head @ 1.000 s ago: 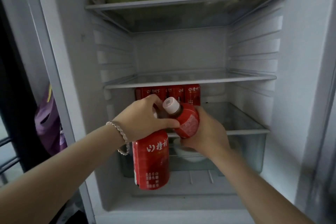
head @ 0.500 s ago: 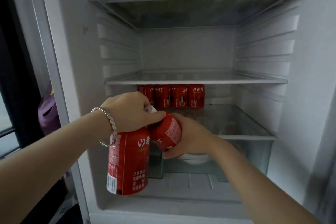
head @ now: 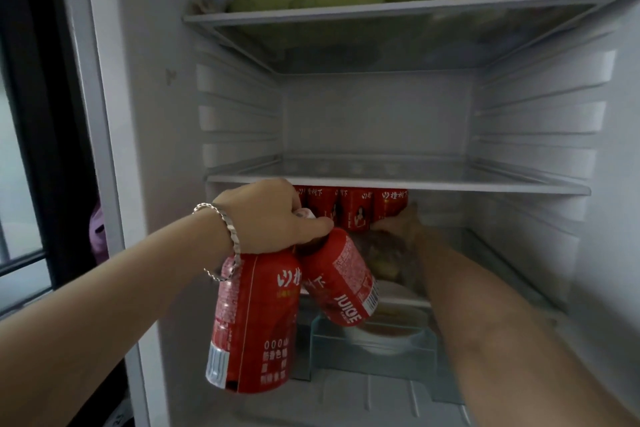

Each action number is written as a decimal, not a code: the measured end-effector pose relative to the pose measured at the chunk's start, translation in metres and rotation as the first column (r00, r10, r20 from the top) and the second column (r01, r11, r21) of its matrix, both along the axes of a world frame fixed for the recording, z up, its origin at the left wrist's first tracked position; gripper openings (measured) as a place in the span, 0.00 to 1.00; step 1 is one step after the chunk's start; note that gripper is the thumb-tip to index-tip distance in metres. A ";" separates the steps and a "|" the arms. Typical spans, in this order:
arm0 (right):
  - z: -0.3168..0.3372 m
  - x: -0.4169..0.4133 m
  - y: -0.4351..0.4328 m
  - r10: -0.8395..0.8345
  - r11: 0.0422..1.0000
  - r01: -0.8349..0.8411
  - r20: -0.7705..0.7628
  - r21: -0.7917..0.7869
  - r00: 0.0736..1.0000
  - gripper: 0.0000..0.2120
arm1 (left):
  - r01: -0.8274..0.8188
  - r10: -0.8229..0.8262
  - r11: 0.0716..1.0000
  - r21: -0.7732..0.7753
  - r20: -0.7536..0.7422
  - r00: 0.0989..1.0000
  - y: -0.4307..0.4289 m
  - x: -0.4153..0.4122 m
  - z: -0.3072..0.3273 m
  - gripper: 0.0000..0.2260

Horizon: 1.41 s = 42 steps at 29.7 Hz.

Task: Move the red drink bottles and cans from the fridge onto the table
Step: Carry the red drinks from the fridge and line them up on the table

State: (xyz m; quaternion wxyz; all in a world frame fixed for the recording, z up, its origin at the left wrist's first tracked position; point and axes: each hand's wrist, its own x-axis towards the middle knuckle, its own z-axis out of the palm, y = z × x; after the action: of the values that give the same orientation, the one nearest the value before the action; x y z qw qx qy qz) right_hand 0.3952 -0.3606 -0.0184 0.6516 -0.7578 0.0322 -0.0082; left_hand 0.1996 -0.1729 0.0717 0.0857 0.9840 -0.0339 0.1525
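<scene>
Bottles (head: 298, 308): two hang by their necks from closed left hand (head: 266, 215). Right hand (head: 403, 224) at shelved cans (head: 356, 206); grip unclear.

Dim room, dark-framed window (head: 20, 184) at far left, pale daylight behind its panes

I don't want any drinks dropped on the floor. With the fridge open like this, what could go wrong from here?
The left hand holds two red bottles by their tops alone; the tilted one hangs at an angle and could slip out. The right hand is reaching deep under the shelf toward the row of red cans, so it might knock a neighbouring can over. Its forearm passes close to the tilted bottle and may bump it.
</scene>
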 end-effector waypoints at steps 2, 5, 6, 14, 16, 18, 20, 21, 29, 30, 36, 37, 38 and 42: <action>0.001 0.012 0.000 -0.080 0.995 0.082 0.049 -0.049 0.996 0.54 | -0.022 0.022 1.000 0.014 0.025 0.999 0.003 0.003 0.000 0.25; 0.002 0.020 -0.001 -0.115 0.965 0.133 0.093 -0.224 0.989 0.51 | -0.042 0.043 0.999 -0.018 0.047 0.998 0.010 0.007 -0.001 0.26; -0.002 0.023 -0.001 -0.101 0.965 0.122 0.100 -0.231 0.990 0.53 | -0.041 0.043 0.999 -0.035 0.045 0.998 0.011 0.008 -0.001 0.26; -0.007 -0.014 0.013 -0.061 0.970 0.097 0.161 -0.224 0.985 0.49 | -0.003 0.003 1.000 0.006 0.036 0.999 0.010 -0.001 -0.007 0.22; -0.011 -0.034 0.016 -0.016 0.957 0.063 0.166 -0.282 0.986 0.49 | 0.012 -0.012 1.000 0.027 0.028 1.000 0.009 -0.003 -0.005 0.22; -0.013 -0.054 0.017 0.022 0.940 0.041 0.177 -0.340 0.984 0.52 | 0.033 -0.034 0.998 0.060 0.024 0.999 0.007 -0.004 -0.002 0.22; -0.013 -0.080 0.015 0.048 0.932 0.028 0.197 -0.363 0.979 0.49 | 0.051 -0.054 0.994 0.101 0.025 0.998 0.006 -0.007 -0.001 0.23; -0.010 -0.098 0.015 0.052 0.932 0.028 0.209 -0.362 0.977 0.47 | 0.064 -0.067 0.991 0.121 0.022 0.997 0.006 -0.008 -0.001 0.23; -0.006 -0.171 0.008 -0.119 0.943 0.183 0.231 -0.277 0.966 0.48 | 0.159 -0.157 0.969 0.188 -0.028 0.987 0.010 -0.026 -0.013 0.24; -0.003 -0.173 0.009 -0.120 0.944 0.185 0.240 -0.271 0.963 0.48 | 0.161 -0.158 0.969 0.188 -0.028 0.987 0.009 -0.028 -0.014 0.24; 0.021 -0.165 0.013 -0.146 0.885 0.308 0.420 -0.349 0.896 0.32 | 0.111 -0.116 0.985 0.135 0.030 0.993 0.001 -0.034 -0.019 0.24; 0.027 -0.164 0.014 -0.155 0.875 0.342 0.469 -0.344 0.869 0.28 | 0.100 -0.106 0.986 0.132 0.037 0.994 -0.001 -0.034 -0.019 0.24; 0.031 -0.162 0.015 -0.168 0.863 0.373 0.502 -0.340 0.848 0.25 | 0.093 -0.099 0.987 0.132 0.043 0.994 -0.005 -0.034 -0.019 0.24; 0.046 -0.158 0.014 -0.141 0.685 0.452 0.505 -0.571 0.852 0.20 | 0.074 -0.082 0.987 0.141 0.053 0.995 -0.015 -0.031 -0.021 0.24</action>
State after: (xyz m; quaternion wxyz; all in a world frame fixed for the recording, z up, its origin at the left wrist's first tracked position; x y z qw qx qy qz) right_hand 0.2369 -0.3462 0.0273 0.3138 -0.9038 0.0112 -0.2907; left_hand 0.1685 -0.1874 0.0506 0.0217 0.9806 -0.0857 0.1752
